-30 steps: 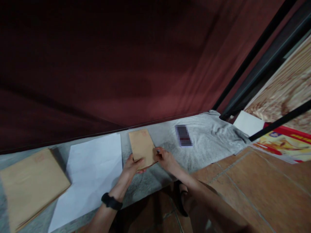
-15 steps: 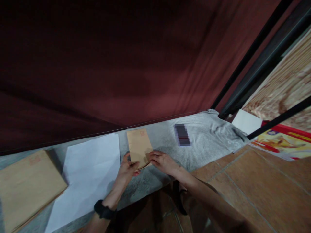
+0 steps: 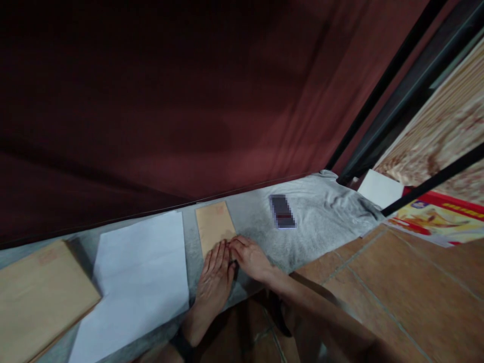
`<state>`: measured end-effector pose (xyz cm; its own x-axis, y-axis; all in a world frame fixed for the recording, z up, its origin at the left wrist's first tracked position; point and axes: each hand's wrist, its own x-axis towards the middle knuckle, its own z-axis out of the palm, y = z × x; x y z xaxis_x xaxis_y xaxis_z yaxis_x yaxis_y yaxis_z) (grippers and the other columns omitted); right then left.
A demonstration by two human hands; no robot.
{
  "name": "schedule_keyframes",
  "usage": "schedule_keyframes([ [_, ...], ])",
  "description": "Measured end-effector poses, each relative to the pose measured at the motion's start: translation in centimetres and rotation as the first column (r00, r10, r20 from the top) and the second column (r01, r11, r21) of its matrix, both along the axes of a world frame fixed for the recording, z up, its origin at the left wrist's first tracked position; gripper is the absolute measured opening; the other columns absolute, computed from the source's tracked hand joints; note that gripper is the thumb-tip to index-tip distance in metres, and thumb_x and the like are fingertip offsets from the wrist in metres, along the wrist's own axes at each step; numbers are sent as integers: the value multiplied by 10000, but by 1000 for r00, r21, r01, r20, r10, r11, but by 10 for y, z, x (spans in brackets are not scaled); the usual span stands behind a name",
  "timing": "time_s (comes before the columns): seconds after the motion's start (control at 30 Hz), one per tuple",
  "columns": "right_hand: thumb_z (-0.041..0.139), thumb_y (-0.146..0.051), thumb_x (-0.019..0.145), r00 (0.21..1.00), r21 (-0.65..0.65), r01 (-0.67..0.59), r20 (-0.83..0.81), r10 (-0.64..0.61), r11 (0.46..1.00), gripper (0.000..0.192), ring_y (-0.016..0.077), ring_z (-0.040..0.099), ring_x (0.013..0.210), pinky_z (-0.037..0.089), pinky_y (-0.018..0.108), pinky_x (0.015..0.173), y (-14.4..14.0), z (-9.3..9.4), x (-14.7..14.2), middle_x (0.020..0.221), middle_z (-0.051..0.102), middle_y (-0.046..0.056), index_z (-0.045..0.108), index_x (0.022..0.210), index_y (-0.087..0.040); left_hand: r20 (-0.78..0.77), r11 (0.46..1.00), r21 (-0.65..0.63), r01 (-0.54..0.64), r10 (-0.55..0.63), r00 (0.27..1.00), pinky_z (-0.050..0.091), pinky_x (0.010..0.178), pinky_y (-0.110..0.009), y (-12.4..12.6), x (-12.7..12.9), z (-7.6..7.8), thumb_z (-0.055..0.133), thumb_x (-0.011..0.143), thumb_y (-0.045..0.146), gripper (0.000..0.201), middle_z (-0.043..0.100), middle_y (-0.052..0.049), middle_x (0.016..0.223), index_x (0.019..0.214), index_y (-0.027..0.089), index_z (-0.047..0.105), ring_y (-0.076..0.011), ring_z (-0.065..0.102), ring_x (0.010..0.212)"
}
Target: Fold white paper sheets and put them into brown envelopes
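A small brown envelope (image 3: 215, 222) lies flat on the grey cloth, with faint red print at its upper right corner. My left hand (image 3: 215, 280) lies flat across its lower end, fingers stretched out and close together. At the lower right edge, my right hand (image 3: 251, 258) has bent fingers closed on the envelope, touching the left hand's fingertips. Both hands cover the envelope's bottom edge. To the left is a large white sheet of paper (image 3: 139, 272). A dark phone-like object (image 3: 283, 212), blurred by pixels, lies to the right.
A stack of large brown envelopes (image 3: 41, 302) sits at the far left, partly over the white sheet. The grey cloth (image 3: 317, 217) runs along a dark red curtain (image 3: 227, 126). Black poles (image 3: 385, 91), a colourful printed box (image 3: 434, 217) and tiled floor (image 3: 401, 282) are at right.
My left hand has moved from the envelope's lower left edge onto its top and flattened out. The right hand stays at the right edge. The envelope's lifted lower end is now covered.
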<state>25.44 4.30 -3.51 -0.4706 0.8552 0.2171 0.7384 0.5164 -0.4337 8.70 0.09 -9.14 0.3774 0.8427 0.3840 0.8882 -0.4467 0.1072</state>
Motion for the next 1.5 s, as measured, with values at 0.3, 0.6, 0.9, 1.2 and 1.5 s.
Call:
schedule_keyframes([
  [0.3, 367, -421, 1097, 993, 71, -96, -55, 100, 993, 617, 201, 250, 1563, 291, 389, 1280, -19, -19, -31, 1665, 326, 141, 313, 1598, -64, -117, 999, 19, -28, 30, 993, 254, 1267, -506, 15, -16, -27, 410, 917, 205, 748, 383, -203, 1630, 1624, 64, 211, -296, 330, 1535],
  [0.6, 305, -383, 1114, 999, 115, 48, 14, -50, 992, 557, 194, 315, 1539, 280, 400, 1280, -5, -31, -36, 1629, 395, 105, 356, 1588, -95, -161, 972, -102, -213, 195, 967, 264, 1271, -443, 41, -15, 0, 323, 941, 163, 632, 384, -126, 1647, 1565, 99, 406, -259, 302, 1549],
  [0.9, 341, -328, 1105, 994, 209, 74, 65, -89, 975, 492, 201, 370, 1514, 286, 405, 1277, -3, -40, -34, 1599, 439, 107, 480, 1521, -105, -152, 980, -103, -168, 151, 977, 261, 1267, -481, 65, -29, 13, 328, 959, 189, 607, 376, -157, 1640, 1547, 79, 430, -269, 274, 1559],
  [1.2, 483, -293, 1037, 991, 200, 71, 93, -92, 977, 525, 274, 426, 1481, 343, 480, 1250, -3, -48, -37, 1529, 520, 198, 494, 1500, -47, -63, 989, -148, -13, 3, 998, 308, 1252, -413, 99, -16, 19, 258, 1026, 271, 555, 487, -72, 1591, 1532, 174, 466, -183, 389, 1505],
  [1.5, 506, -300, 1029, 987, 193, 90, 116, -114, 977, 457, 276, 445, 1467, 333, 479, 1256, -2, -58, -40, 1494, 562, 200, 590, 1403, -53, -57, 958, -252, -138, 127, 990, 246, 1270, -450, 120, 4, 24, 235, 1038, 280, 567, 376, -66, 1655, 1567, 169, 405, -193, 299, 1550],
])
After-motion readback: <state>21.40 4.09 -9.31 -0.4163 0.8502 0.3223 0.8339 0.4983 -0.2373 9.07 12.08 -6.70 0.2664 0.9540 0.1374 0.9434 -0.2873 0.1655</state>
